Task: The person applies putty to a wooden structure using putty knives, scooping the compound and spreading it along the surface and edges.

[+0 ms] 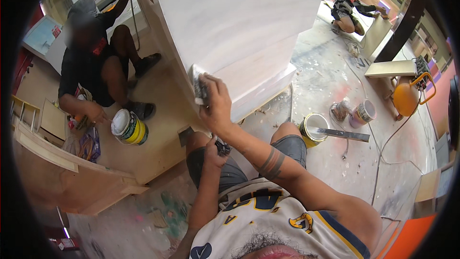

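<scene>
Right hand [215, 103] gripping sanding pad [197, 85] against white cabinet [239, 29] corner edge, left hand [213, 151] closed on dark scrap [223, 147] at knee, open paint can [314, 128] at three o'clock, bare floor beyond.

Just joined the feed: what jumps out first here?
The big pale cabinet panel fills the upper middle, with the right hand pressing a sanding pad against its edge. Below, the left hand grips something small and dark at the knee. A seated co-worker crouches at left beside a yellow can.
</scene>
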Demonstrator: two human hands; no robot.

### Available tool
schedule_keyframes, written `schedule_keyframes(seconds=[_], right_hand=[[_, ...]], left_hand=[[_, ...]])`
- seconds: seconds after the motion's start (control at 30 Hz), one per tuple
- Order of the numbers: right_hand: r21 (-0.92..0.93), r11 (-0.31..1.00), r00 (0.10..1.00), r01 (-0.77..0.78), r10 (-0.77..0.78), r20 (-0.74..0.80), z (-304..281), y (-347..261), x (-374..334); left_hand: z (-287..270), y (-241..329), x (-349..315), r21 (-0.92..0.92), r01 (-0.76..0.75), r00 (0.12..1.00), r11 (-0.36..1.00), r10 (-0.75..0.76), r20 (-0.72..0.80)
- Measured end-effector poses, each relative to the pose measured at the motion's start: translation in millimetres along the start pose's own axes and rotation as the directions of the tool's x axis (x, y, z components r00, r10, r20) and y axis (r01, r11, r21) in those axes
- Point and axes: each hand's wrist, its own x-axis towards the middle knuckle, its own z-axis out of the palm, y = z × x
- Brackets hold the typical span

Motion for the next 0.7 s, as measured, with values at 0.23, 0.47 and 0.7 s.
schedule_keyframes(seconds=[0.23, 0.47, 0.7], right_hand=[[0.213, 0.977, 0.902, -0.004, -0.088, 0.423, -27.1, 10.3, -28.5], [0.47, 0.839, 0.624, 0.275, -0.528, 0.577, -144.8, 17.3, -23.3], [-0.039, 0.976, 0.601, 0.213, -0.099, 0.793, -185.5, 58.8, -46.4]], left_hand=[[-6.2, 32.4, -15.2, -0.135, -0.015, 1.0, 0.991, 0.016, 0.005], [60.9, 27.8, -53.0, -0.119, 0.131, 0.913, 0.984, -0.073, 0.401], [111.0, -1.8, -52.4, 0.013, -0.099, 0.951, 0.995, 0.09, 0.294]])
